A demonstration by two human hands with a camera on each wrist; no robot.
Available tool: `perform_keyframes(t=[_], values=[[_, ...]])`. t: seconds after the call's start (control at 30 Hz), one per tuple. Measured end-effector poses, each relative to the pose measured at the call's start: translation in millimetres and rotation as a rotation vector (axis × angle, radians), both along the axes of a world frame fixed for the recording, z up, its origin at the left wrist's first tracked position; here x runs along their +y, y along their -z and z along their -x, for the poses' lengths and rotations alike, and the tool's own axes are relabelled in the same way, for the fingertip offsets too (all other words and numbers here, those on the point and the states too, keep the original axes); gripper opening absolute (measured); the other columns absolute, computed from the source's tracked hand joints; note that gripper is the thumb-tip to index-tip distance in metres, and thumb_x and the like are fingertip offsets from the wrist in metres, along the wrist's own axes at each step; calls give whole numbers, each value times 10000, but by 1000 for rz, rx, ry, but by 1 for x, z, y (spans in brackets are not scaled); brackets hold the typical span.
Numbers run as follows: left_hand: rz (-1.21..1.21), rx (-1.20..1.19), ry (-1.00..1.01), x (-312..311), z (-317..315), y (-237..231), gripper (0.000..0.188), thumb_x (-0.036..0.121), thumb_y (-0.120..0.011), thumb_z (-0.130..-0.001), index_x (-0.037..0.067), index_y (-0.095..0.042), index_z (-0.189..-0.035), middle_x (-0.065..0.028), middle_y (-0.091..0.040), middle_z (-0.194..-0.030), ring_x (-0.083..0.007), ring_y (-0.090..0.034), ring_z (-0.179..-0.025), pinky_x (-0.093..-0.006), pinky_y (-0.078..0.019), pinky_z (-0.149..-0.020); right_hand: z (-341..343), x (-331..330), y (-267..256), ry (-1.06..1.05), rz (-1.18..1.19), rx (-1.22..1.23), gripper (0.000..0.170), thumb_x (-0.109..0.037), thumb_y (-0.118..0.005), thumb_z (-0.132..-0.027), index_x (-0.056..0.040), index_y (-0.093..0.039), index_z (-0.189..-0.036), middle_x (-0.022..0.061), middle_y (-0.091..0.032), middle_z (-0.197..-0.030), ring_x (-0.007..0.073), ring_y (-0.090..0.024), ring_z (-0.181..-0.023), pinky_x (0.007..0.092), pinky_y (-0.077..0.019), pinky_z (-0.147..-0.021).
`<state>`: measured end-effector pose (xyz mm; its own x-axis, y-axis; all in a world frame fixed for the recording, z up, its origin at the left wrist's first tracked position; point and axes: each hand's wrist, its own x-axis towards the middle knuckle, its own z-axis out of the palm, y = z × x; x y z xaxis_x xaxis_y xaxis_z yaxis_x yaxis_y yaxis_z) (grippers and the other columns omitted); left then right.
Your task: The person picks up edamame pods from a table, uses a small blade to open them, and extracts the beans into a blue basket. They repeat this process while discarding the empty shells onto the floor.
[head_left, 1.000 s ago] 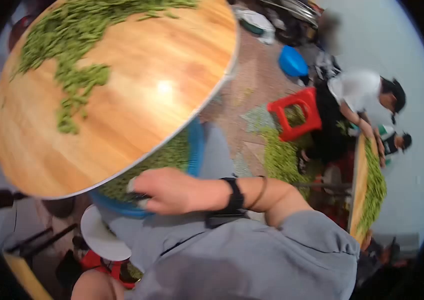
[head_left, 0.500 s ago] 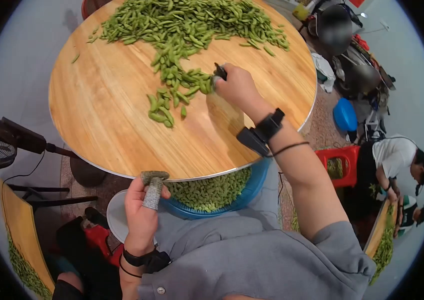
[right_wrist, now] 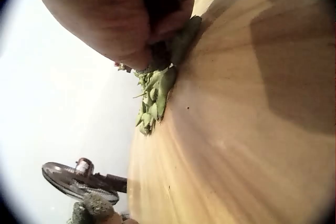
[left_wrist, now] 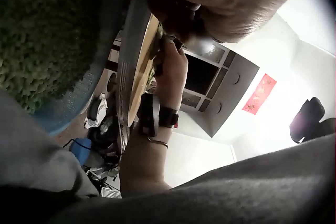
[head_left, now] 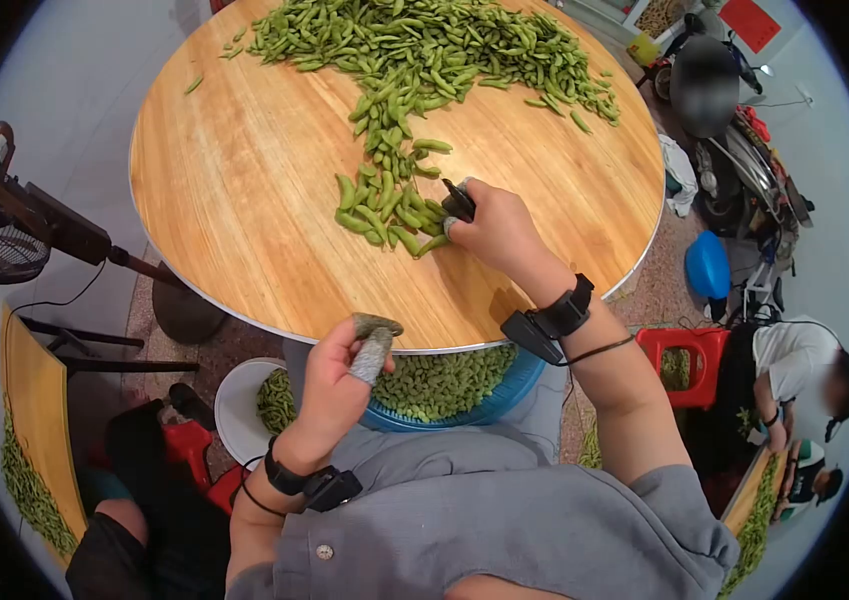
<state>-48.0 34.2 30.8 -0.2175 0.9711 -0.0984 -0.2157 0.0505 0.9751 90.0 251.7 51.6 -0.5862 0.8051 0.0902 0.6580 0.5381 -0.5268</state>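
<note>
Green soybean pods (head_left: 384, 210) lie in a trail on the round wooden table (head_left: 274, 220), running down from a larger heap (head_left: 424, 50). My right hand (head_left: 499, 225) grips a small black tool (head_left: 457, 200) against the near end of the trail; its exact kind cannot be told. Grey wrapping covers the fingertips. Just off the near rim, my left hand (head_left: 334, 385) is raised with nothing visible in it, its thumb and forefinger sheathed in grey-green covers. Below the rim, a blue basin (head_left: 524, 385) holds many shelled beans (head_left: 444, 383).
A white bucket (head_left: 239, 400) with pods stands at left, near a standing fan (head_left: 4, 230). To the right are a red stool (head_left: 679, 350), a blue tub (head_left: 707, 265) and people working at another table (head_left: 749, 490) with pods.
The view has swung back to the table. My right hand has gone from over the basin onto the table, then drawn nearer beside the pods. My left hand has come into view.
</note>
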Motion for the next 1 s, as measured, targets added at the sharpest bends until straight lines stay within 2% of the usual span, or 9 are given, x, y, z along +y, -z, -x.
perform_keyframes(t=[0.1, 0.17, 0.47, 0.57, 0.7, 0.73, 0.93, 0.97, 1.0], values=[[41, 30, -42, 3, -10, -5, 173, 101, -532, -910, 21, -602, -1046, 13, -581, -756, -56, -528, -702, -195, -413, -658, -8, -4, 1, 40, 20, 12, 247, -152, -665, -721, 13, -581, -886, 183, -624, -735, 306, -609, -662, 377, -475, -609], [43, 27, -35, 3, -11, -7, 175, 99, -531, -910, 22, -604, -1049, 16, -584, -754, -52, -528, -702, -192, -412, -651, -17, 1, 15, 70, 176, 275, 224, -101, -659, -764, 22, -601, -942, 130, -656, -795, 211, -623, -689, 330, -484, -612], [41, 59, -28, 45, -34, -21, 234, 16, -432, -908, 10, -578, -1090, -36, -618, -838, -72, -579, -703, -210, -484, -609, -33, -45, -3, 106, 542, 655, 250, -114, -686, -795, 38, -597, -973, 87, -659, -832, 111, -604, -768, 272, -497, -689], [47, -66, -12, 58, -43, -15, 237, 19, -428, -911, 19, -574, -1097, -49, -633, -850, -70, -589, -679, -193, -487, -585, -43, -74, -1, -20, 361, 622, 242, -102, -678, -796, 27, -595, -982, 86, -660, -836, 118, -614, -795, 270, -500, -709], [28, -82, 49, 55, -48, -12, 198, 39, -463, -923, 1, -558, -1093, -52, -624, -830, -88, -593, -668, -212, -501, -590, -60, -95, 5, -92, 479, 680, 315, -49, -593, -785, 21, -562, -1090, 117, -648, -906, 144, -628, -834, 286, -502, -732], [56, -118, 29, 51, -49, -14, 192, 32, -469, -921, -12, -549, -1090, -55, -619, -817, -93, -596, -662, -220, -505, -576, -66, -98, 2, -104, 460, 593, 369, -54, -527, -793, 23, -532, -1154, 149, -632, -932, 214, -634, -856, 316, -496, -766], [122, -148, 122, 34, -49, -11, 158, 90, -519, -931, 5, -568, -1055, -41, -604, -856, -86, -567, -695, -245, -506, -601, -86, -108, -11, -207, 571, 434, 395, -75, -447, -810, 28, -490, -1189, 195, -606, -962, 318, -614, -904, 359, -476, -820], [128, -145, 125, 33, -49, -9, 158, 90, -519, -931, 5, -568, -1055, -41, -604, -856, -86, -567, -695, -245, -506, -601, -88, -107, -13, -203, 576, 438, 395, -75, -447, -810, 28, -490, -1189, 195, -606, -962, 318, -614, -904, 359, -476, -820], [137, -156, 144, 32, -48, -9, 156, 94, -523, -931, 6, -568, -1051, -36, -597, -835, -85, -557, -671, -245, -503, -591, -91, -106, -15, -268, 581, 413, 400, -46, -438, -837, 15, -482, -1230, 147, -601, -1005, 232, -588, -922, 319, -463, -832]])
